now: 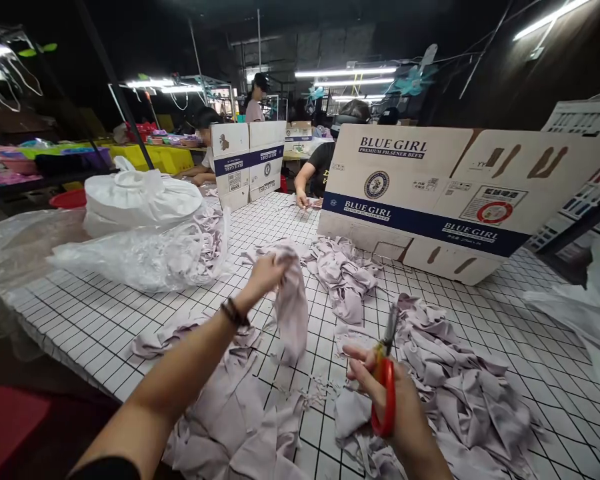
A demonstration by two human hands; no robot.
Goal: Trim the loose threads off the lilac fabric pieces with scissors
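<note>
Clear bag (145,257) with mauve cloth (209,235) inside — left fingers (280,264) tight on hanging cloth (293,313), right fingers (364,375) loosely curled round scissors (390,390).

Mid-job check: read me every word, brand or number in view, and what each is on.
"BLUE GIRL": right box, on its upper panel and twice on its blue band.
"PREMIUM PILSENER BEER": right box, under the upper "BLUE GIRL".
"BLUE GIRL": left box.
Too small or blurred: both boxes' labels and small print, yellow lettering on the black shirt.
Nothing readable on the cloth or scissors.
</note>
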